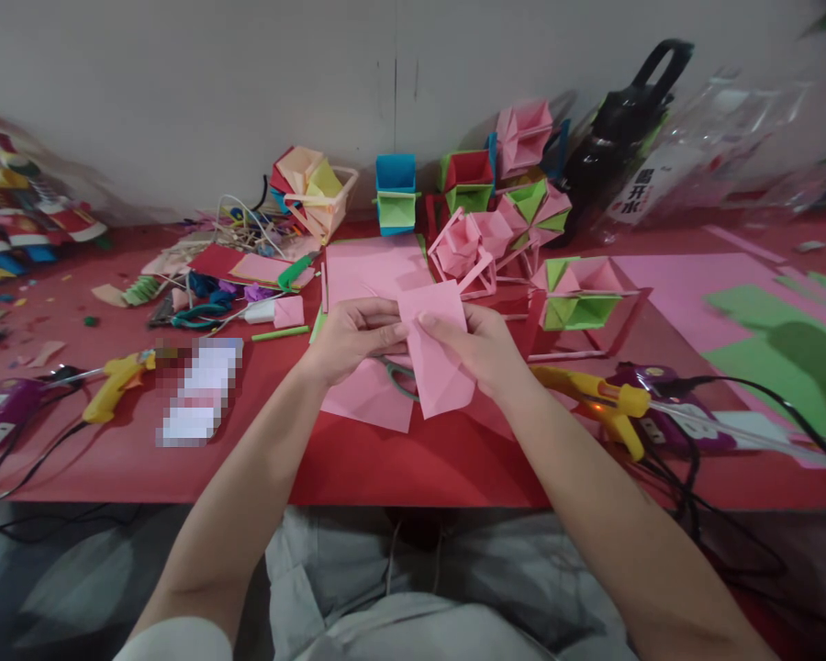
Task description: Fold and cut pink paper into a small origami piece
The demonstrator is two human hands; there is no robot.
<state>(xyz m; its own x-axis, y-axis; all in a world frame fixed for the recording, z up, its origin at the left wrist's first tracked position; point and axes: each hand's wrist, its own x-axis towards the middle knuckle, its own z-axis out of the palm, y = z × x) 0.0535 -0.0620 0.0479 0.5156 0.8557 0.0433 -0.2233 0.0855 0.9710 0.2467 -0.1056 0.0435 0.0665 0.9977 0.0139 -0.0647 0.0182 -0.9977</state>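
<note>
Between my two hands a piece of pink paper (440, 372) is held up over the red table, its long side nearly upright. My left hand (362, 330) pinches its left edge, with the thumb in front and the other fingers curled behind. On the right edge, my right hand (472, 344) grips it, thumb pressed flat on the front face. Under my hands lie pink sheets (372, 399) and scissors (403, 378), whose dark handle loop partly shows. Behind my hands a larger pink sheet (378, 266) lies flat.
Yellow glue guns (120, 386) lie on both sides, with cords trailing at right. Folded paper shapes (396, 197) line the wall. A black bottle (602, 138) and clear bottles (688, 147) stand back right. Scraps and a pixelated white item (203, 390) lie left.
</note>
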